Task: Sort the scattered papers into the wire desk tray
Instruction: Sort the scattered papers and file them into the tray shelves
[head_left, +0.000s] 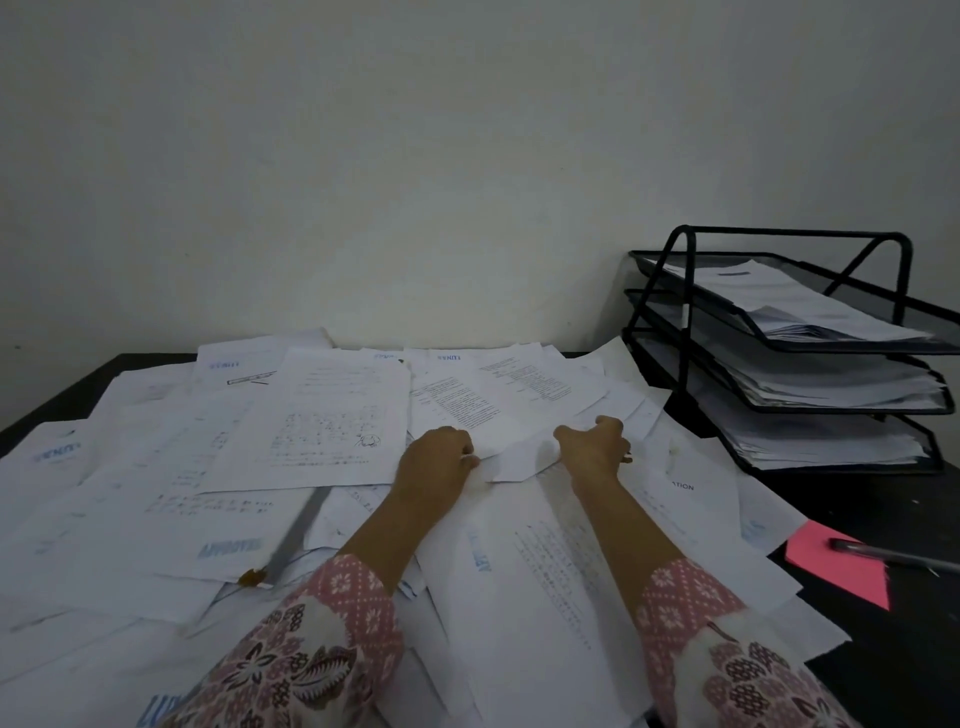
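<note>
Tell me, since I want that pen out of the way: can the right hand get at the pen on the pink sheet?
Probably yes. Nothing stands between the right hand and the pen, but that hand now grips a sheet of paper.

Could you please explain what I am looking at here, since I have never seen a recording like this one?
There is no machine: a person wears one camera on the head, so the single picture looks forward and down at their own arms. The left hand and the right hand each pinch the near edge of one printed sheet, which is creased between them. It lies on a heap of scattered papers covering a dark table. At the right stands a black three-tier wire tray, with papers already in each tier. In front of the tray a pen rests on a pink card.
</note>
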